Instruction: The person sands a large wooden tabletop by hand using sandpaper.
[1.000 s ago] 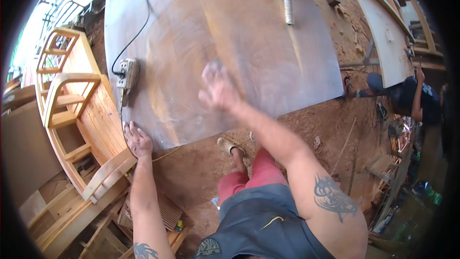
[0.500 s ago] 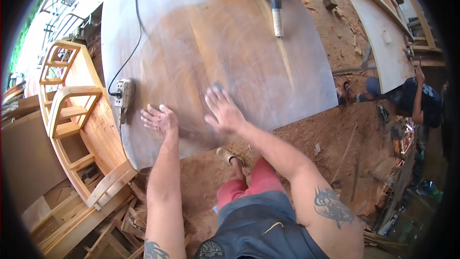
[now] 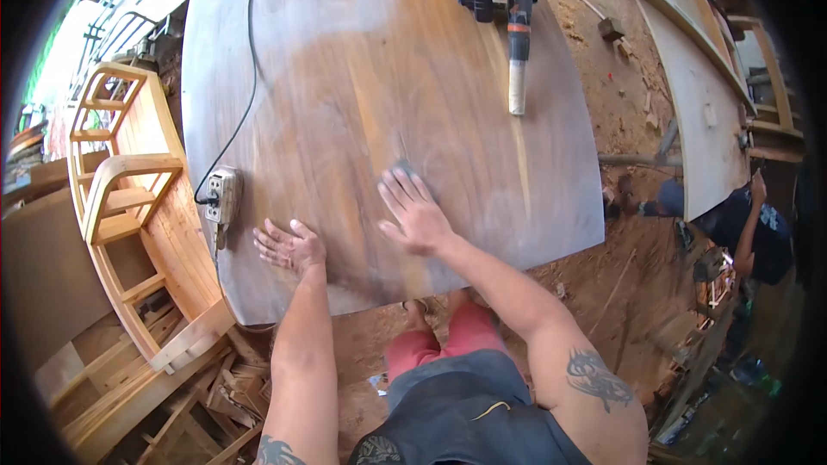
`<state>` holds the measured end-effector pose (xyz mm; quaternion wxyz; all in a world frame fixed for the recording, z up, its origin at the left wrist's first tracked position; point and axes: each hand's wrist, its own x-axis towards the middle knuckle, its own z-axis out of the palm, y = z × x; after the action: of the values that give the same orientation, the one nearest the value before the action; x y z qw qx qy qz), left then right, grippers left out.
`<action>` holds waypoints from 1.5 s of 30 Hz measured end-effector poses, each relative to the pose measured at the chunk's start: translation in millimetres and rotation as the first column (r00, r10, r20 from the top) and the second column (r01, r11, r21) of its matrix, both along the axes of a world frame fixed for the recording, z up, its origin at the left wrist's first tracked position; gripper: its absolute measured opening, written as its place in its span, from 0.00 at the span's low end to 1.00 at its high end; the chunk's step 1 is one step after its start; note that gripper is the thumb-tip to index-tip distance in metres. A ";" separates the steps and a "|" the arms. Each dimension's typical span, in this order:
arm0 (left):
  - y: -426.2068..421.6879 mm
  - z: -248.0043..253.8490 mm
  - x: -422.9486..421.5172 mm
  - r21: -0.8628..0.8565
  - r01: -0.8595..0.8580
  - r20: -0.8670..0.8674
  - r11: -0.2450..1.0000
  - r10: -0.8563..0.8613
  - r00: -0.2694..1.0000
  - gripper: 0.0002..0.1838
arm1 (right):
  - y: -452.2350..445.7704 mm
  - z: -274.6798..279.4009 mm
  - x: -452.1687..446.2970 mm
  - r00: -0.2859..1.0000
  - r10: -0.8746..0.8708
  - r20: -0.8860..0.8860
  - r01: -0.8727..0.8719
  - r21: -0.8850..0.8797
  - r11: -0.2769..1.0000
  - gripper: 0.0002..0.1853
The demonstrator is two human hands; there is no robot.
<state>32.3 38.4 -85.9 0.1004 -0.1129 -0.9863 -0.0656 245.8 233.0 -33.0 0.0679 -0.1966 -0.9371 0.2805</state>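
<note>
A wide, dusty wooden tabletop (image 3: 482,181) with swirl marks lies before me. My right hand (image 3: 418,217) is laid flat near its middle, fingers together, over what looks like a piece of sandpaper (image 3: 401,165). Only a small grey edge of that piece shows past the fingertips. To the left, my left hand (image 3: 291,247) rests palm down on the wood near the front edge, fingers spread, holding nothing. A socket box (image 3: 224,195) with a black cord sits on the board just beyond my left hand.
A cordless blower (image 3: 515,34) lies at the far right of the board. An unfinished wooden bench (image 3: 177,232) stands at left, above scrap timber. At right, another person (image 3: 748,224) is beside a pale panel (image 3: 711,138). Shavings cover the dirt floor.
My view has tilted up, so the board and blower sit lower in the picture. Across the wood, my right hand has slid a little farther from me; my left stays about where it was.
</note>
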 end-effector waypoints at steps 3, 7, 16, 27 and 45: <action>1.5 1.0 2.0 -0.010 0.004 -0.012 1.000 -0.004 1.000 0.38 | 54.8 -6.2 52.3 0.996 -0.067 0.061 0.059 0.126 0.990 0.44; 3.8 6.6 2.0 -0.027 -0.008 0.008 1.000 0.008 1.000 0.38 | 171.3 -23.3 -25.8 0.920 -0.392 0.000 0.385 0.182 0.905 0.45; 6.5 11.8 3.1 -0.052 -0.013 0.014 0.999 0.014 1.000 0.39 | 93.5 -9.3 -7.5 0.997 0.057 0.047 -0.060 0.063 0.996 0.44; 8.0 18.6 2.0 -0.028 -0.007 0.051 1.000 0.009 0.999 0.40 | 145.0 -24.3 -117.1 0.998 0.010 -0.056 -0.002 0.148 0.989 0.44; 9.2 18.6 4.0 -0.019 0.003 0.056 1.000 -0.002 0.998 0.41 | 223.2 -38.2 -37.9 0.999 -0.048 -0.025 0.053 0.268 0.962 0.45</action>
<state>36.3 47.5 -67.4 0.0715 -0.1135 -0.9892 -0.0593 207.9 456.2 -71.2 0.1095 -0.2068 -0.9605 0.1506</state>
